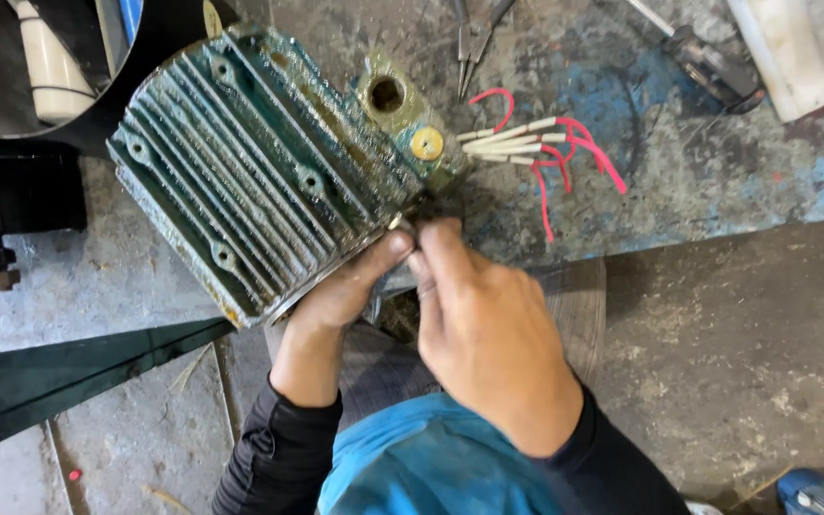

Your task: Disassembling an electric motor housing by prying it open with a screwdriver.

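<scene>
A green finned metal motor housing (250,172) lies on its side on the worn workbench (679,181), its open rim toward me. My left hand (345,286) reaches up under that rim, thumb pressed against the edge near a small metal part (399,222). My right hand (479,324) meets it there, fingertips pinched together at the same spot by the housing's lower corner. Whether the fingers hold anything is hidden. A bundle of red wires with white sleeved ends (545,148) comes out beside the housing's terminal block (402,114).
Pliers (474,38) lie at the bench's far edge. A screwdriver-like tool (708,62) and a white tube (793,57) sit at the upper right. A black round object (40,76) stands upper left. A dark metal bar (69,381) runs below the bench over the concrete floor.
</scene>
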